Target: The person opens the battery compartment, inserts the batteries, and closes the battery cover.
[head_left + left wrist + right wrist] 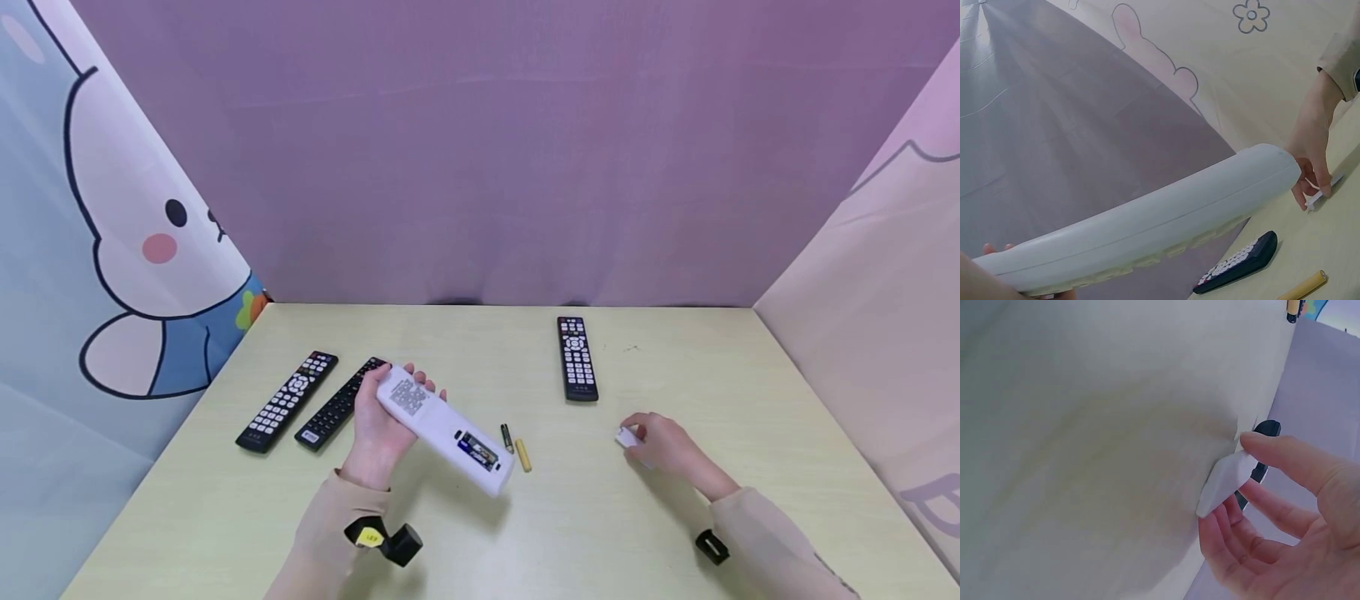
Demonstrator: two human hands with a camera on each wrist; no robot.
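My left hand (pixel 381 435) grips a white remote control (pixel 438 423) by one end, raised over the table with its back up. Its battery compartment (pixel 477 451) is uncovered, and batteries lie inside. In the left wrist view the white remote (pixel 1147 219) is seen from the side, keys downward. To the right, my right hand (pixel 663 446) pinches a small white battery cover (pixel 627 437) between thumb and fingers, low over the tabletop. The right wrist view shows this cover (pixel 1229 478) close up. A dark battery (pixel 507 438) and a yellow battery (pixel 522 456) lie beside the remote's open end.
Two black remotes lie at the left, one with white keys (pixel 287 402) and one with dark keys (pixel 339 407), partly behind my left hand. Another black remote (pixel 577 358) lies at the back, right of centre. Printed and purple cloths (pixel 510 167) surround the table (pixel 570 533).
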